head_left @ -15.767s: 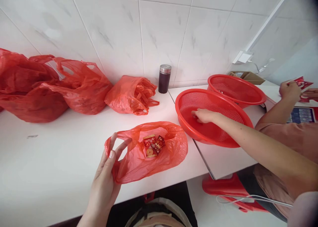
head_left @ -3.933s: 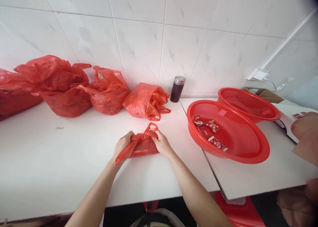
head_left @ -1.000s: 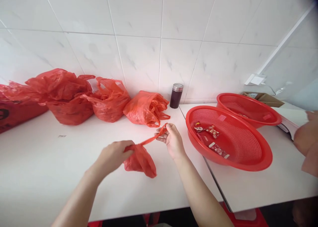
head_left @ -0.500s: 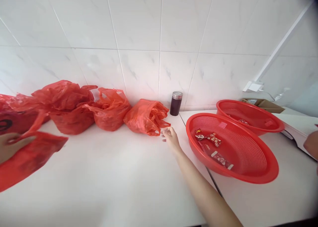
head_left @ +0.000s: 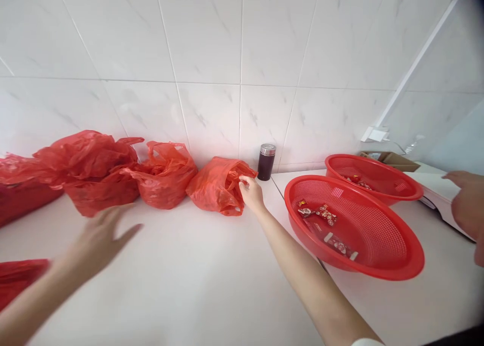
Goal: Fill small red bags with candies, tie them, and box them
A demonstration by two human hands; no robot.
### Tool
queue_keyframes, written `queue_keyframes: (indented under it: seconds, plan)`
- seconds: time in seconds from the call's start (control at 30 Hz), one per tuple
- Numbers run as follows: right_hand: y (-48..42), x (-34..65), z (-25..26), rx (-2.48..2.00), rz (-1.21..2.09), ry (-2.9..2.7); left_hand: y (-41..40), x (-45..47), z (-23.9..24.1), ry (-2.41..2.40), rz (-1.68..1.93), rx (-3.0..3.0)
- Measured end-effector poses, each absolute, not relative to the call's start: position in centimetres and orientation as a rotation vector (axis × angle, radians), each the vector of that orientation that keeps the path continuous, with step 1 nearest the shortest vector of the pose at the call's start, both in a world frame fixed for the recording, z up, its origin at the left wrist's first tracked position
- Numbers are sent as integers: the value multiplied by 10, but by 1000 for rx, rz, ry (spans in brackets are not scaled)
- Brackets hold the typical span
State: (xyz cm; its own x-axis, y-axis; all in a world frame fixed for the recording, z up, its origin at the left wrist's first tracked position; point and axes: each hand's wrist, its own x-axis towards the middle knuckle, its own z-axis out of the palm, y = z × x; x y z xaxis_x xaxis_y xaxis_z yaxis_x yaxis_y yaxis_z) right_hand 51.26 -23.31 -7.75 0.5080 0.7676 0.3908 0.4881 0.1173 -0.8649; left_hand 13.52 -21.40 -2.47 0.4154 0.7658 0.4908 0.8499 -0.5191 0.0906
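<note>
Bright, soft light; dark upper-right corner

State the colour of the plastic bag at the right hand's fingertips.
Orange-red; the bag shows best in the head view.

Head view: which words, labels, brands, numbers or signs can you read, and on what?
None legible.
Small red-and-white packets in the front round red plastic colander: print too small.
Packets in the rear red plastic colander: too small.
Silver lid on the dark cylindrical bottle: mark too blurred.
</note>
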Motion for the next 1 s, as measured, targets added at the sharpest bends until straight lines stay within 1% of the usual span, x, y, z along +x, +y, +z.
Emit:
queue_keyframes:
  seconds: [0.1, 0.13, 0.2, 0.3, 0.43, 0.53, 0.7, 0.83, 0.9, 1.0]
  plan:
    - [-248, 493, -85, -1469, 333, -1154, -207, 232, -55, -1185, -591, -2719]
    - [-254, 489, -89, -1459, 360, -1161, -207, 263, -63, -1161, -492, -2731]
    - [-268, 486, -97, -1452, 407, -1172, -207, 317, -76, -1139, -429, -2743]
    - [-293, 498, -109, -1475, 443, -1155, -198, 365, -84, -1185, -385, -2735]
    - [-330, 517, -121, -1538, 451, -1055, -179, 388, -87, -1304, -350, -2706]
    - [-358, 508, -128, -1556, 520, -1038, -175, 396, -89, -1377, -343, -2669]
    - [-411, 466, -118, -1636, 754, -1177, -177, 403, -90, -1473, -336, -2621]
    - [-457, 455, -107, -1647, 973, -1121, -174, 402, -87, -1566, -348, -2612]
    - [-477, 458, -104, -1653, 960, -1077, -171, 401, -80, -1591, -356, -2643]
    - [-503, 467, -97, -1578, 835, -997, -169, 396, -56, -1612, -354, -2736]
